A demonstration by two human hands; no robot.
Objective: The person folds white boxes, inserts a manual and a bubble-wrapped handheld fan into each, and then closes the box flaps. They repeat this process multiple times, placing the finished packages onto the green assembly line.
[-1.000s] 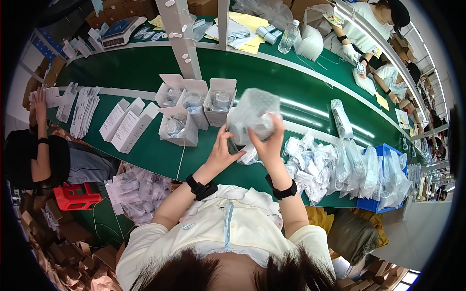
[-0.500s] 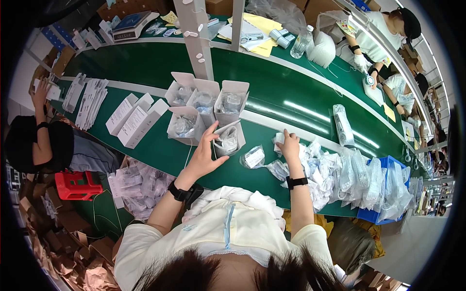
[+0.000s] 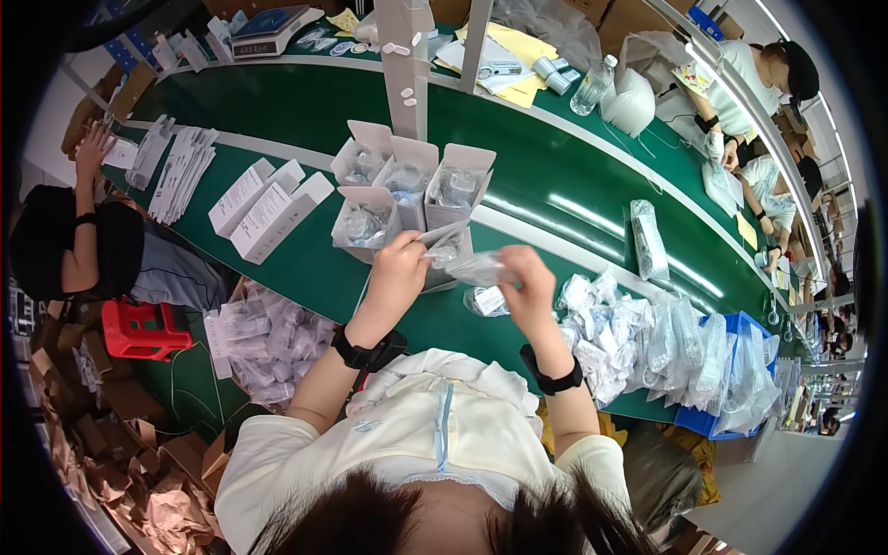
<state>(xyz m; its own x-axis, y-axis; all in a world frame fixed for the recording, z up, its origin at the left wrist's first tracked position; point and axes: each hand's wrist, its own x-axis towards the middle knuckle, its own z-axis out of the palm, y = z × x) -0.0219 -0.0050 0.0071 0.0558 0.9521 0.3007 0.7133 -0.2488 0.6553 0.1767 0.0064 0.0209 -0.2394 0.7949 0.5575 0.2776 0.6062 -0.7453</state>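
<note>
My left hand (image 3: 396,277) is closed on the left rim of the nearest open white box (image 3: 450,280), which has a plastic-wrapped item in it. My right hand (image 3: 532,291) pinches a small clear plastic bag (image 3: 477,268), smeared by motion, at the box's mouth. What the bag contains is too blurred to tell. Behind stand several more open white boxes (image 3: 404,192) with flaps up, each with a bagged item inside. Below my right hand, another bagged item (image 3: 486,301) lies on the green table (image 3: 305,285).
On the right lie a heap of small white packets (image 3: 606,333), bubble-wrap pouches (image 3: 680,338) and a blue crate (image 3: 703,418). White boxes (image 3: 268,211) lie on the left, beside folded cartons (image 3: 183,176). A metal post (image 3: 407,83) rises behind. A co-worker (image 3: 69,240) sits at the far left.
My right hand has lifted a small bag off the table and moved left to the nearest box. My left hand has closed on that box's rim. The view has shifted slightly.
</note>
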